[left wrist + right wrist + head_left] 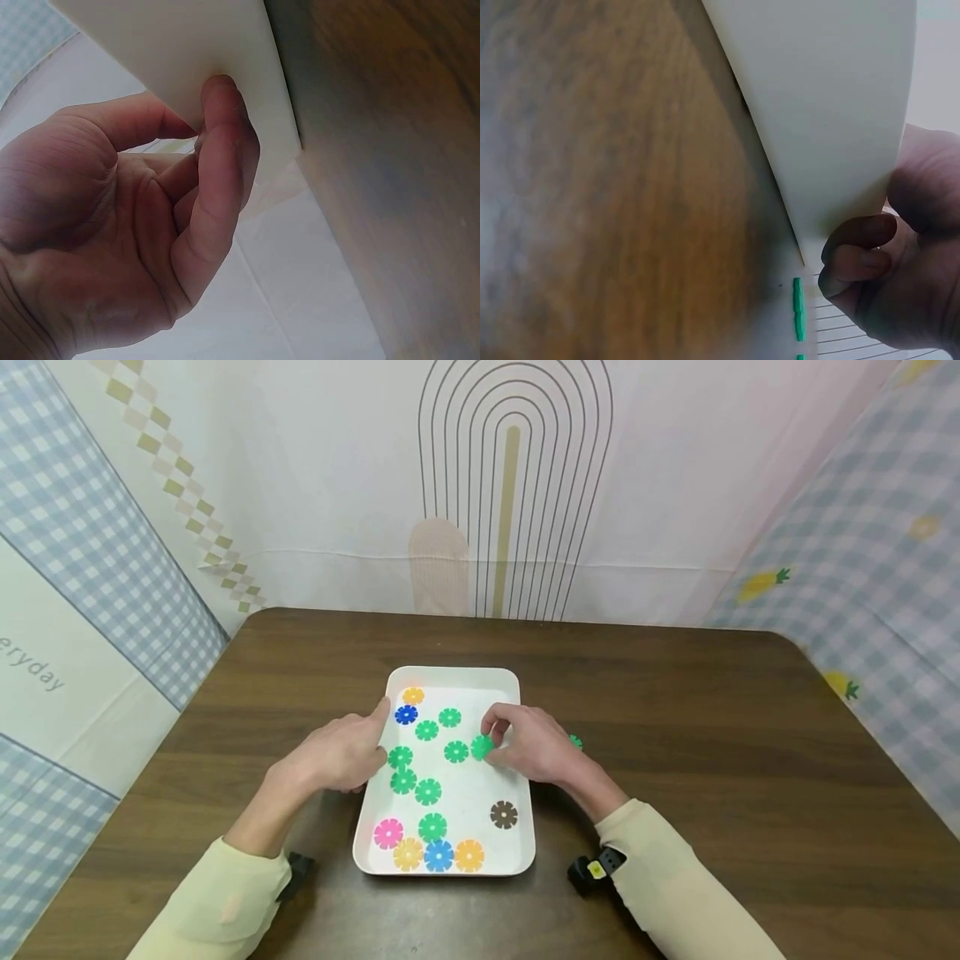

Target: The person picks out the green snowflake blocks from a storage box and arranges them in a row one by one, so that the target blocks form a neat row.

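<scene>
A notched green disc (482,747) sits inside the tray (468,814), near its right wall, pinched between thumb and index finger of the right hand (531,743); it is round, equal every way across, one face upward. The tray's long axis runs near to far. The left hand (341,753) grips the tray's left wall. A brown disc (504,815) lies toward the tray's near right corner.

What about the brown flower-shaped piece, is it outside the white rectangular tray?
No, the brown flower-shaped piece lies inside the white rectangular tray, near its right side.
</scene>
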Demonstrator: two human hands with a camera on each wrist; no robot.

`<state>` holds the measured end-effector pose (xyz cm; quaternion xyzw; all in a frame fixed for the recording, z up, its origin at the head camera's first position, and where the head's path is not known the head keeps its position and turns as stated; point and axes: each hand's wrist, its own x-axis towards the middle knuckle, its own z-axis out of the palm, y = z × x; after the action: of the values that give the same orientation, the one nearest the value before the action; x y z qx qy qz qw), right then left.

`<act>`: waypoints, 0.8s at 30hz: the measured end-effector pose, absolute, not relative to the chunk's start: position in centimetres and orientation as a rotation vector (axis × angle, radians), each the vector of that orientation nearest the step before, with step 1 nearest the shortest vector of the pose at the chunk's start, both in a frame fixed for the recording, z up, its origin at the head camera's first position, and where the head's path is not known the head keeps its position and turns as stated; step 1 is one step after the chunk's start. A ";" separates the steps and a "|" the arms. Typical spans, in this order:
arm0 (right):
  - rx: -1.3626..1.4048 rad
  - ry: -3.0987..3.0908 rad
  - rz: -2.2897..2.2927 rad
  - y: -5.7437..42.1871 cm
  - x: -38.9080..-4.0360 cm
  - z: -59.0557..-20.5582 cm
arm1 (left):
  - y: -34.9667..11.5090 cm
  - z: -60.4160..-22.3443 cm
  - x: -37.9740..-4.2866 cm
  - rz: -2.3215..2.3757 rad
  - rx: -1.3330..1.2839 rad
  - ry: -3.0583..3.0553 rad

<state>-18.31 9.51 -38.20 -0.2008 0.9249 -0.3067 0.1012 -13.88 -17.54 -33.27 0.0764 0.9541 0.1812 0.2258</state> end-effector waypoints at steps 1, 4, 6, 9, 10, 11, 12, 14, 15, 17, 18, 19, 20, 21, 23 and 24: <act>-0.596 2.727 -0.918 9.6 -18.3 -38.2 | -17.5 -33.3 -13.9 0.500 0.209 2.628; -0.597 2.707 -0.958 9.8 -18.3 -38.3 | -17.5 -33.3 -13.9 0.504 0.207 2.623; -0.595 2.696 -0.980 9.9 -18.3 -38.3 | -17.4 -33.2 -14.0 0.509 0.212 2.624; -0.595 2.689 -0.988 10.0 -18.3 -38.2 | -17.4 -33.2 -14.0 0.503 0.221 2.628; -0.594 2.688 -0.983 10.1 -18.3 -38.1 | -17.4 -33.1 -14.0 0.502 0.222 2.629; -0.592 2.687 -0.976 10.1 -18.3 -38.0 | -17.4 -33.1 -14.0 0.501 0.223 2.627; -0.588 2.687 -0.967 10.1 -18.3 -38.0 | -17.4 -33.1 -14.0 0.498 0.223 2.625; -0.584 2.694 -0.935 10.0 -18.3 -37.9 | -17.4 -33.1 -14.0 0.496 0.225 2.624; -0.580 2.700 -0.921 10.0 -18.3 -37.9 | -17.4 -33.1 -14.1 0.496 0.227 2.624; -0.578 2.711 -0.902 10.0 -18.3 -37.7 | -17.4 -33.1 -14.1 0.497 0.227 2.624; -0.585 2.714 -0.898 9.9 -18.3 -37.7 | -17.4 -33.1 -14.1 0.497 0.229 2.626; -0.593 2.715 -0.897 10.0 -18.3 -37.7 | -17.5 -33.1 -14.1 0.497 0.229 2.628; -0.602 2.715 -0.905 10.0 -18.3 -37.7 | -17.5 -33.1 -14.1 0.498 0.227 2.628; -0.607 2.707 -0.920 10.0 -18.3 -37.7 | -17.5 -33.1 -14.1 0.497 0.229 2.629; -0.618 2.686 -0.950 10.0 -18.3 -37.7 | -17.5 -33.1 -14.0 0.496 0.227 2.628; -0.622 2.677 -0.964 10.0 -18.3 -37.7 | -17.6 -33.1 -14.0 0.497 0.227 2.626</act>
<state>-18.35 10.03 -37.68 -0.2121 0.9132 -0.3287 0.1142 -13.99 -17.56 -33.15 0.0824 0.9533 0.1803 0.2279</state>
